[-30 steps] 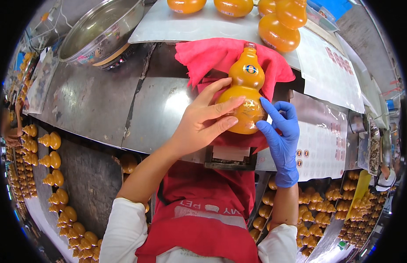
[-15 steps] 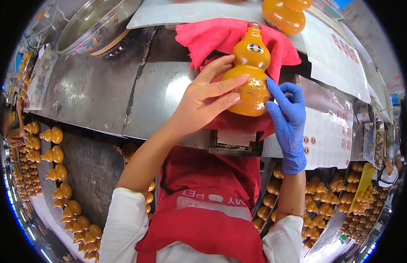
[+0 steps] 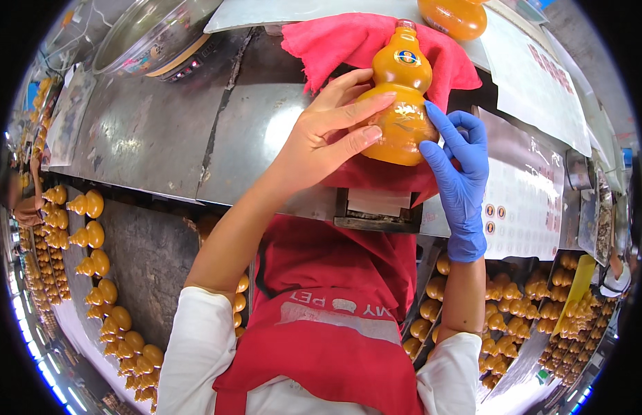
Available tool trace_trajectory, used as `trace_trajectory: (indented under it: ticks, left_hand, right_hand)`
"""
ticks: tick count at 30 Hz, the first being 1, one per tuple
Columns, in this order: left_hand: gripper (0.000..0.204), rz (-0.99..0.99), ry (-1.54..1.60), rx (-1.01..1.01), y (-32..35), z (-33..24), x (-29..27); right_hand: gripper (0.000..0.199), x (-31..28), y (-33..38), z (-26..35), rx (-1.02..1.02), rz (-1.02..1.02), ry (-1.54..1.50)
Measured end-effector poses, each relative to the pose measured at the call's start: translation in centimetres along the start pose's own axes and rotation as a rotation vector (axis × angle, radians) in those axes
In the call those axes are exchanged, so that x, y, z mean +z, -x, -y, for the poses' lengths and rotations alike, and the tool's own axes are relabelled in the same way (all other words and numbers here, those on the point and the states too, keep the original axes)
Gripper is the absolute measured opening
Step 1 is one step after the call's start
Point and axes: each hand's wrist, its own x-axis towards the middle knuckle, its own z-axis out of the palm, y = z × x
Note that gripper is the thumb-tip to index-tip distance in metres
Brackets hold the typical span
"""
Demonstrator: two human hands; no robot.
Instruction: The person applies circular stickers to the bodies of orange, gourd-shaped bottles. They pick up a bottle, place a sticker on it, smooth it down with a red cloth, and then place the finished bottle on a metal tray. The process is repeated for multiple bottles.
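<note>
A glossy amber gourd-shaped bottle lies on a red cloth, its narrow capped neck pointing away from me. A small round dark-centred sticker sits on its upper bulb, and shiny raised lettering shows on the lower one. My bare left hand rests on the lower bulb's left side, thumb and fingers against the surface. From the right, my blue-gloved right hand presses fingertip and thumb to the same bulb's edge. Between them, the two hands grip the bottle.
A sheet of round stickers lies to the right on the metal counter. Below the cloth is a dark-edged box-like stand. A steel basin stands far left. Another gourd bottle lies beyond. Rows of amber gourds fill the floor.
The whole view has shifted slightly, so the counter and bottle appear higher in the picture. Both hands keep nearly the same hold on the bottle.
</note>
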Motion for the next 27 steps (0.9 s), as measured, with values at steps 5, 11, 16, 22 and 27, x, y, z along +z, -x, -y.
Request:
trace_trajectory:
  ticks: [5, 11, 16, 22, 27]
  left_hand:
    - [0.040, 0.086, -0.066, 0.019, -0.2, -0.2, -0.8]
    - [0.040, 0.101, -0.071, 0.031, -0.4, -0.3, -0.9]
    - [0.039, -0.027, 0.039, -0.055, 0.1, -0.4, -0.3]
    - [0.042, -0.155, 0.019, -0.017, 0.4, -0.3, 0.9]
    - [0.051, -0.281, 0.087, -0.179, -0.3, -0.7, 2.1]
  right_hand:
    - [0.048, -0.1, 0.0, -0.4, -0.038, 0.016, 0.030]
    - [0.049, -0.3, 0.0, -0.7, -0.048, 0.023, 0.045]
    - [0.043, -0.8, 0.1, -0.4, 0.089, -0.051, -0.179]
    - [0.029, 0.1, 0.3, 1.5, 0.271, -0.210, -0.258]
    - [0.043, 1.4, -0.3, 1.5, 0.306, -0.162, -0.195]
